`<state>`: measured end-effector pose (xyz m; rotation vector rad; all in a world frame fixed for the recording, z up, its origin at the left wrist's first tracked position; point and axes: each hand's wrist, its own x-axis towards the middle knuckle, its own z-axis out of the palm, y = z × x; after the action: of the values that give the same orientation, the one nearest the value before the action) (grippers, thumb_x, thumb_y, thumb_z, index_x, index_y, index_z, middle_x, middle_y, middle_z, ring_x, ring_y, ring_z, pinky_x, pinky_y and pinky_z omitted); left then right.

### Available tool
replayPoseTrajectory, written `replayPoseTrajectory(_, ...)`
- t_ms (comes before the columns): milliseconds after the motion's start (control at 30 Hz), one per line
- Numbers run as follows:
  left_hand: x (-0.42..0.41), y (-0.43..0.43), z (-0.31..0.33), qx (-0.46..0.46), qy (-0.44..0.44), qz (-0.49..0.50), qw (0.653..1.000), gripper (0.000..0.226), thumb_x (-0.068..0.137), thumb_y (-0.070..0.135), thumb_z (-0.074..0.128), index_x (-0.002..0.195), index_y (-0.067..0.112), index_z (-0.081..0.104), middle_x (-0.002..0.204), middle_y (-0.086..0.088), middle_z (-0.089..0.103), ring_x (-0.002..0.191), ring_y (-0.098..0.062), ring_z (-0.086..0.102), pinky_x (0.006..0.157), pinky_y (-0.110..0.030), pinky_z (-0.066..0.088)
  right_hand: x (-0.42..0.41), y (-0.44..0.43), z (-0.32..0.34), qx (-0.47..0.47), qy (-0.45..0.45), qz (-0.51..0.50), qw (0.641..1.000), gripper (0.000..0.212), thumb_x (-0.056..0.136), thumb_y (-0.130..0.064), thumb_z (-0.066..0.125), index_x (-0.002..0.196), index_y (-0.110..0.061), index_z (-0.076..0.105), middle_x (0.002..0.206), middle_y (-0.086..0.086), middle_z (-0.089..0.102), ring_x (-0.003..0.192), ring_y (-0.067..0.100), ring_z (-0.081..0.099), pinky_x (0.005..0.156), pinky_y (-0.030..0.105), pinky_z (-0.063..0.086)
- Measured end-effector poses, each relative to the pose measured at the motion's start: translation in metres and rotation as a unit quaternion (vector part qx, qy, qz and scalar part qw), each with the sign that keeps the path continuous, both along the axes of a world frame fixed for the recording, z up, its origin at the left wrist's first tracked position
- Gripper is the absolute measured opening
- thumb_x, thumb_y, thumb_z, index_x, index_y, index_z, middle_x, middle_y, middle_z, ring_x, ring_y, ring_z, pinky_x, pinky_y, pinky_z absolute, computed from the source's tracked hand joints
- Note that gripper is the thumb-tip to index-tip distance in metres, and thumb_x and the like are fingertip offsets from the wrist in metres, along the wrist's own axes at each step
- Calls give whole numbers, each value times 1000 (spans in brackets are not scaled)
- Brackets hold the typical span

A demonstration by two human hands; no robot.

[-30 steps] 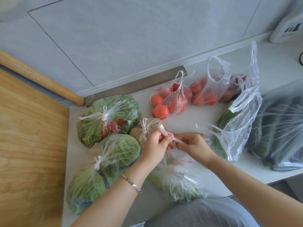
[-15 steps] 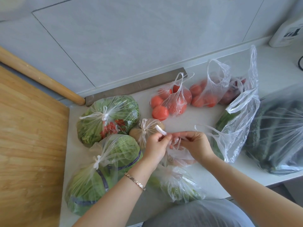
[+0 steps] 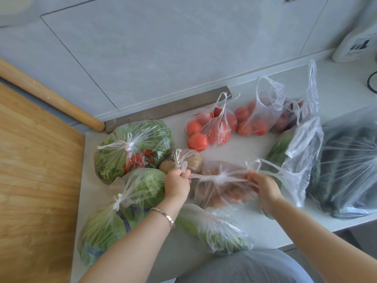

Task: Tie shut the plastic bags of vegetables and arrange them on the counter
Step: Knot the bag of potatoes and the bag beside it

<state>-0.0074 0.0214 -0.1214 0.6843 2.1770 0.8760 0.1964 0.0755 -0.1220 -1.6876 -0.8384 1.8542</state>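
A clear bag of brownish vegetables [image 3: 226, 190] lies in the middle of the white counter [image 3: 240, 152]. My left hand [image 3: 177, 183] grips one bag handle and my right hand [image 3: 262, 185] grips the other, and the two handles stretch taut between them with a knot [image 3: 222, 177] in the middle. Tied bags lie around: leafy greens [image 3: 132, 148], a green cabbage bag [image 3: 120, 209], a small bag of brown roots [image 3: 183, 161] and a green bag [image 3: 216, 231] near the front edge. Two tomato bags [image 3: 210, 129] [image 3: 255, 117] stand with loose handles.
A wooden board [image 3: 36, 180] covers the left side, with a rolling pin [image 3: 51, 97] along the wall. An open bag with cucumber [image 3: 293, 160] and a large dark-green bag [image 3: 350, 170] fill the right. A white appliance [image 3: 355, 45] stands at the back right.
My hands were close together over the bag's handles; now they have pulled apart sideways, drawing the handles tight into a knot.
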Motion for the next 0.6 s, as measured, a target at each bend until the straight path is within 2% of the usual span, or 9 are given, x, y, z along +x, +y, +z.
replayPoseTrajectory(67, -2, -1, -10, -57, 63, -54, 995, 32, 94, 21, 46, 76, 1, 62, 82, -15, 66, 79, -29, 62, 70, -32, 48, 13, -3, -13, -71, -23, -64, 995, 26, 91, -19, 51, 67, -11, 59, 66, 7, 61, 57, 17, 56, 54, 27, 39)
replayPoseTrajectory(100, 2, -2, -11, -79, 71, -58, 993, 32, 94, 21, 46, 74, 0, 61, 82, -15, 65, 80, -30, 62, 72, -34, 50, 16, -3, -19, -89, -33, -86, 992, 25, 90, -19, 51, 67, -11, 59, 62, 4, 61, 50, 14, 52, 49, 25, 34)
replayPoseTrajectory(167, 9, -2, -12, -105, 58, -43, 992, 30, 94, 20, 46, 77, 0, 60, 83, -16, 65, 83, -31, 63, 79, -37, 52, 15, -3, -24, -87, -49, -109, 989, 23, 90, -20, 51, 71, -10, 60, 65, 5, 59, 51, 15, 46, 50, 24, 32)
replayPoseTrajectory(233, 9, 1, -11, -71, 42, -18, 996, 30, 95, 21, 43, 92, -2, 62, 95, -17, 66, 91, -32, 62, 85, -38, 50, 8, 0, -11, -14, -78, -90, 993, 27, 91, -22, 49, 69, -11, 59, 65, 6, 55, 56, 17, 45, 56, 27, 36)
replayPoseTrajectory(300, 8, 5, 5, 2, 10, -22, 1000, 30, 97, 20, 39, 100, 0, 60, 99, -11, 62, 93, -23, 57, 83, -30, 42, -3, 2, 14, 112, -73, -22, 991, 29, 92, -20, 49, 67, -9, 59, 65, 6, 56, 59, 16, 48, 61, 26, 39)
replayPoseTrajectory(367, 10, 10, 21, 71, -85, -59, 992, 26, 98, 19, 39, 95, 8, 63, 90, 0, 60, 86, -13, 57, 77, -23, 42, -16, 5, 41, 205, -73, 80, 973, 27, 92, -19, 51, 70, -7, 61, 67, 4, 57, 61, 14, 50, 63, 21, 42)
replayPoseTrajectory(467, 19, 13, 31, 64, -291, -107, 949, 21, 97, 11, 40, 89, 4, 58, 55, 12, 54, 58, -6, 53, 51, -14, 36, -34, 11, 53, 263, -79, 186, 943, 26, 91, -17, 52, 71, -5, 63, 68, 0, 54, 60, 12, 51, 59, 11, 43)
replayPoseTrajectory(533, 26, 14, 27, 34, -347, -127, 929, 17, 96, 9, 39, 91, 4, 54, 48, 10, 49, 51, -7, 48, 51, -19, 30, -41, 16, 53, 247, -46, 183, 950, 25, 91, -17, 53, 71, -7, 65, 64, 2, 57, 54, 8, 54, 57, 11, 46)
replayPoseTrajectory(600, 31, 17, 24, 25, -386, -122, 914, 20, 96, 10, 38, 87, 7, 55, 51, 8, 46, 47, -7, 46, 53, -23, 28, -43, 21, 50, 220, -12, 154, 963, 23, 90, -16, 55, 71, -10, 65, 62, 6, 61, 48, 3, 58, 56, 12, 50)
